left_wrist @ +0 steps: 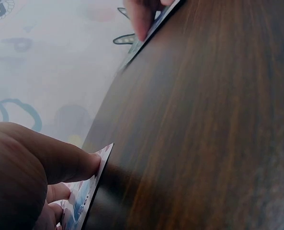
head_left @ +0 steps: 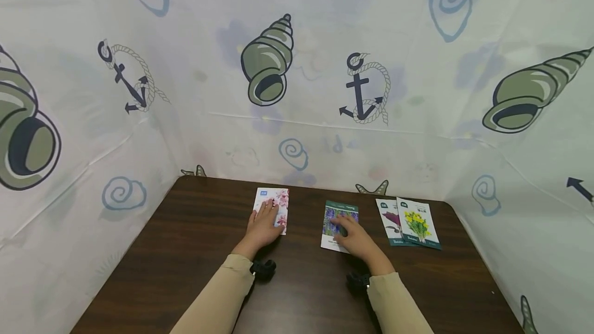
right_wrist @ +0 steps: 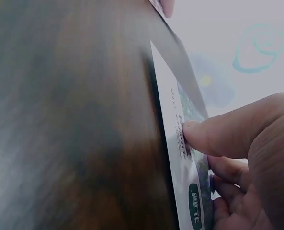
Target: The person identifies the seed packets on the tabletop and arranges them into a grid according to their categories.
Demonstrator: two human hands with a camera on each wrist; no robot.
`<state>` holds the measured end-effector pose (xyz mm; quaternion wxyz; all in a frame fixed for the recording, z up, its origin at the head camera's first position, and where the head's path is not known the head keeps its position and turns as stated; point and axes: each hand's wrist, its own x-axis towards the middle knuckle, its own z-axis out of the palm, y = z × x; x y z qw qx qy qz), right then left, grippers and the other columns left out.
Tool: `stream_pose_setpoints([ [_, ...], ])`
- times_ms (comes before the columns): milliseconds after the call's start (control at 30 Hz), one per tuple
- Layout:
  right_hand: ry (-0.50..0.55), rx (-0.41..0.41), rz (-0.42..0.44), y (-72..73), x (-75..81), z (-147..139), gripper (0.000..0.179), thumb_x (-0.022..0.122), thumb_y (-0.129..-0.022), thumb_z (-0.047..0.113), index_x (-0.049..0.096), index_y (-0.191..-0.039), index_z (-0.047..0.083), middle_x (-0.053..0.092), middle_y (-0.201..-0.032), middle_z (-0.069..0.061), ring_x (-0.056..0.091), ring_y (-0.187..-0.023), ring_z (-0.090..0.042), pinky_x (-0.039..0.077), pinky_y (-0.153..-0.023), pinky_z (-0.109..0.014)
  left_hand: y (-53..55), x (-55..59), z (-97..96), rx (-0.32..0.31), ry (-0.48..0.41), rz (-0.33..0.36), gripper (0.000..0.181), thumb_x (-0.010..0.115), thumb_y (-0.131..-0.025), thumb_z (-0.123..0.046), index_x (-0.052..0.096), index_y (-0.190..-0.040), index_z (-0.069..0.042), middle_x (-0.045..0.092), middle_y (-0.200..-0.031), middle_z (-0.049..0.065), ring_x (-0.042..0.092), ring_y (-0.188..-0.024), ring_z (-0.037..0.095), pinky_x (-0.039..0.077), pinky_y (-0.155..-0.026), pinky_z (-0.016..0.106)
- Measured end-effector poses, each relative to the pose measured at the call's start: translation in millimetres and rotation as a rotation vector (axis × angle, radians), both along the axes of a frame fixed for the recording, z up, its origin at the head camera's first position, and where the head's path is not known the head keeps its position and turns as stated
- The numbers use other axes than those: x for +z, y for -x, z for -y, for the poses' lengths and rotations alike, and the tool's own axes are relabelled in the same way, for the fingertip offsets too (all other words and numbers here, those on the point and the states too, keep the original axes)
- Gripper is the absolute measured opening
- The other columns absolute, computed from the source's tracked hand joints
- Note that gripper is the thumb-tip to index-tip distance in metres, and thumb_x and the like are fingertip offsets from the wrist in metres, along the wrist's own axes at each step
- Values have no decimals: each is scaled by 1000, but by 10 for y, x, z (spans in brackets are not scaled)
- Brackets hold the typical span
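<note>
My left hand (head_left: 262, 228) lies with extended fingers on a white seed packet (head_left: 283, 197) printed with pink blossoms. In the left wrist view, the thumb touches that packet's near edge, and the other fingertips rest on its face. To the right, my right hand (head_left: 358, 238) rests its fingertips on a seed packet (head_left: 330, 227) with purple flowers and a green top band. The right wrist view has the right thumb (right_wrist: 213, 136) pressing the white printed end of this packet, other fingers spread along its far side. Both packets lie on the dark wooden table.
Two more packets overlap at the right: one with yellow flowers (head_left: 419, 224) lies partly over one with a dark purple flower (head_left: 389, 220). The brown table (head_left: 306, 293) meets a patterned curtain (head_left: 320, 102) at the back and sides. Dark bands (head_left: 263, 269) circle both wrists.
</note>
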<state>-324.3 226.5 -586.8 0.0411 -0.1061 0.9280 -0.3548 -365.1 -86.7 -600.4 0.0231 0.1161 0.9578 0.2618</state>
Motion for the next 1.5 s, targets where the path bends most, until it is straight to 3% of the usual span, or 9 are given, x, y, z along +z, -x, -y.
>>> stream_pose_setpoints([
  [200, -14, 15, 22, 138, 0, 107, 50, 68, -97, 25, 56, -146, 20, 34, -165, -10, 22, -156, -39, 25, -121, -65, 2, -24, 12, 3, -5, 0, 73, 64, -97, -36, 35, -159, -10, 17, -171, 14, 11, -159, 36, 5, -125, 64],
  [633, 4, 41, 4, 361, -36, 291, 55, 68, -98, 29, 51, -149, 19, 33, -164, -12, 26, -154, -38, 31, -120, -62, -7, -3, 7, -6, -16, -6, 73, 63, -97, -38, 35, -159, -11, 17, -170, 13, 11, -159, 36, 6, -125, 63],
  [733, 1, 50, 4, 372, -46, 300, 58, 69, -97, 31, 49, -150, 18, 31, -165, -12, 22, -156, -38, 26, -122, -62, 6, -1, 13, -7, -20, 4, 75, 63, -97, -39, 34, -159, -11, 16, -171, 13, 10, -159, 35, 5, -126, 63],
  [933, 50, 127, 1, 370, -44, 295, 57, 71, -96, 26, 49, -146, 10, 32, -166, -11, 19, -158, -35, -3, -127, -60, 25, -12, 24, 0, -43, 10, 77, 65, -96, -40, 33, -159, -10, 16, -171, 12, 9, -160, 34, 4, -126, 62],
  [1000, 57, 144, 13, 361, -40, 293, 54, 70, -97, 25, 49, -145, 10, 30, -167, -10, 13, -159, -34, -8, -126, -60, 26, -21, 26, 1, -68, 10, 77, 67, -95, -37, 34, -159, -8, 16, -171, 13, 9, -160, 34, 4, -125, 62],
  [1133, 20, 163, 11, 349, -34, 290, 54, 68, -98, 27, 49, -147, 12, 24, -169, -10, 6, -160, -36, -6, -126, -62, 11, -16, 21, 8, -95, -13, 75, 71, -93, -33, 39, -155, -5, 19, -170, 15, 13, -159, 36, 6, -124, 64],
  [1367, -37, 170, -29, 349, -69, 286, 57, 68, -98, 30, 49, -151, 18, 24, -167, -15, 13, -158, -40, 2, -126, -64, -55, 7, 23, 26, -83, -70, 69, 75, -91, -32, 48, -149, -5, 29, -165, 19, 23, -154, 41, 16, -123, 64],
  [1500, -30, 174, -43, 369, -100, 278, 57, 69, -98, 29, 50, -151, 19, 25, -167, -14, 14, -158, -40, 2, -126, -65, -29, -13, 36, 17, -81, -93, 67, 74, -92, -32, 50, -148, -5, 32, -163, 21, 26, -152, 44, 18, -122, 65],
])
